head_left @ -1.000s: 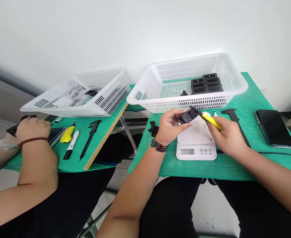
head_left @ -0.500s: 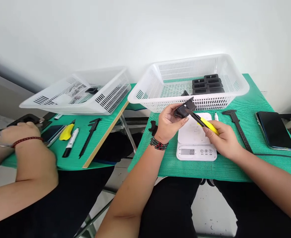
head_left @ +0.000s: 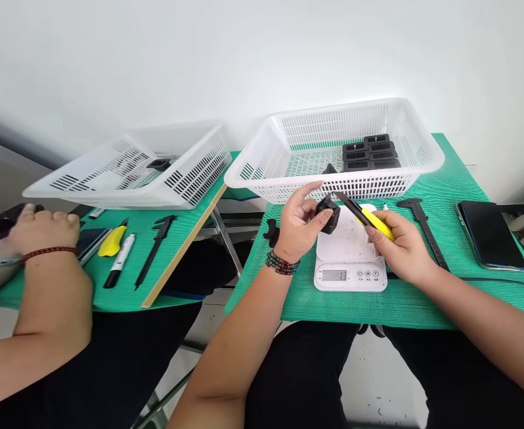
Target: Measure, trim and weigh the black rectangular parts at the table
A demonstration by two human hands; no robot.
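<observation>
The left hand [head_left: 298, 229] is gripping a small black plastic part [head_left: 328, 213] between thumb and fingers, holding it just above the far left corner of a white kitchen scale [head_left: 350, 262]. The right hand [head_left: 400, 244] is closed around a yellow utility knife [head_left: 371, 219], its blade reaching toward the part's edge, so the trimming step looks to be in hand. The next stroke calls for a steady part and a blade angled away from the left thumb, which sits close to the tip. A white basket [head_left: 427, 161] behind the hands is holding more black parts [head_left: 369, 154], and a black caliper [head_left: 425, 229] and a phone [head_left: 489, 233] are lying to the right on the green mat [head_left: 423, 304]. At the neighbouring table, a co-worker's hand [head_left: 43, 229] is resting near a marker [head_left: 119, 268] and a second basket [head_left: 132, 170].
</observation>
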